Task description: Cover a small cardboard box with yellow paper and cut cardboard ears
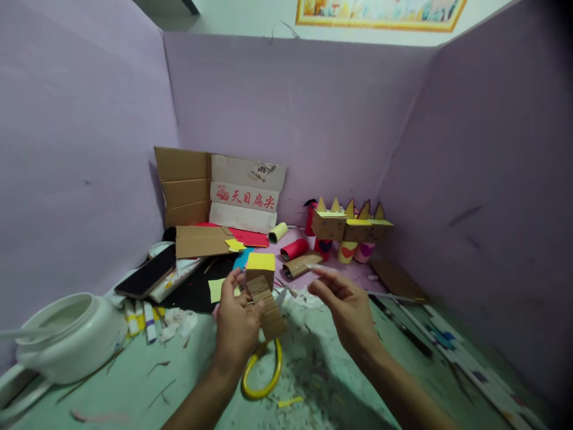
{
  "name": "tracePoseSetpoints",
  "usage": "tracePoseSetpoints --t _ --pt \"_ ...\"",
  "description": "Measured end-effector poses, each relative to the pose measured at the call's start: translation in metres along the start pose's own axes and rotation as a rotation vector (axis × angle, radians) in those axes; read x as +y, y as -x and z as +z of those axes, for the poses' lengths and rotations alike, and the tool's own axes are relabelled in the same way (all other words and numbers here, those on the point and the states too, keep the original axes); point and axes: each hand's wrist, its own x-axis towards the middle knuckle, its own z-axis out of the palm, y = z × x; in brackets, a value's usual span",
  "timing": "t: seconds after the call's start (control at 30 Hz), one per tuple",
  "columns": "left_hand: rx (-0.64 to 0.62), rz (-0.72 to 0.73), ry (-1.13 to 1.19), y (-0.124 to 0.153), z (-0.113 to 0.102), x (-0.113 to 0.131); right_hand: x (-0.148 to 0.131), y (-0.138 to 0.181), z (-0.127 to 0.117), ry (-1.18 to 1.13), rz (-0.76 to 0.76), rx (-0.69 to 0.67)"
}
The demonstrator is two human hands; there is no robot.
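Note:
My left hand (237, 325) is closed on a small strip of creased cardboard (271, 316), held tilted above the table. To its right my right hand (342, 301) is raised with thumb and forefinger close together. A small pale sliver shows at those fingertips, too blurred to name. Under the cardboard strip lies a pair of scissors with a yellow handle (280, 364); the strip hides part of them. Just beyond my left hand stands a small cardboard box with a yellow top (261, 263). A brown cardboard tube (302, 264) lies behind my right fingertips.
Cardboard figures with pointed ears (353, 227) stand at the back right. A red tube (294, 249) lies near them. On the left are a white pot (76, 340), a dark phone (147, 272) and markers (149, 322). A black-handled knife (403, 328) lies right. Purple walls (295, 107) enclose three sides.

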Motion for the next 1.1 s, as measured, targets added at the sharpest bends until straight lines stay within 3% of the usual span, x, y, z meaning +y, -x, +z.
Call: tracePoseSetpoints --t 0.13,0.23,0.33,0.47,0.67,0.8,0.93,1.1 --pt "-0.09 -0.089 0.096 0.006 0.006 -0.015 0.013 0.022 -0.019 -0.05 0.119 -0.028" --pt "-0.041 -0.085 0.078 0.003 0.004 -0.018 0.016 0.018 -0.033 0.033 0.074 0.017" --pt "0.06 -0.107 0.057 -0.001 0.002 -0.011 0.016 0.004 -0.051 0.308 -0.024 0.067" --pt "0.101 -0.13 0.065 -0.005 0.002 -0.006 0.017 -0.006 -0.067 0.778 -0.061 -0.042" --pt "0.013 -0.112 0.046 -0.002 0.003 -0.015 0.02 0.007 -0.047 1.045 0.089 -0.325" --pt "-0.043 -0.116 -0.003 0.003 0.004 -0.018 0.027 0.019 -0.032 1.183 0.062 -0.429" --pt "-0.113 -0.148 -0.007 0.007 0.007 -0.018 0.034 0.018 -0.034 1.098 0.044 -0.449" --pt "-0.128 -0.234 0.014 0.009 0.012 -0.016 0.027 0.011 -0.043 0.472 0.131 -0.431"
